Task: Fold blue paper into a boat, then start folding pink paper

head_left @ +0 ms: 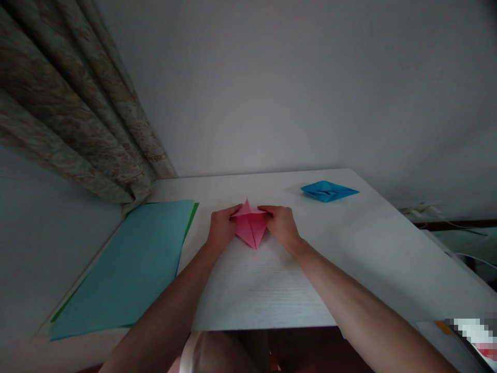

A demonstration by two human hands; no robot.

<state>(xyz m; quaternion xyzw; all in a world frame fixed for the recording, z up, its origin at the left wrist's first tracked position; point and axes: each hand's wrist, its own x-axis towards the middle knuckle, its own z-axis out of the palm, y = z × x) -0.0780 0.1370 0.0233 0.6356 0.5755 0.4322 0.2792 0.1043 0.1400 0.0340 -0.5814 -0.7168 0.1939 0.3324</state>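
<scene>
A folded sheet of pink origami paper [250, 228] rests on the white table, with one point toward the wall and another toward me. My left hand [224, 224] grips its left side, thumb and fingers pinched on the edge. On the opposite side my right hand [280, 221] pinches the right edge in the same way. An upper flap stands raised between both hands, and a crease runs down the middle of the lower part. The fingertips are partly hidden by the paper.
A blue folded paper boat shape [328, 191] lies at the table's back right. Turquoise and green paper sheets [128, 264] are stacked at the left. A patterned curtain [77, 93] hangs at the left corner. The white table [373, 248] meets the wall behind.
</scene>
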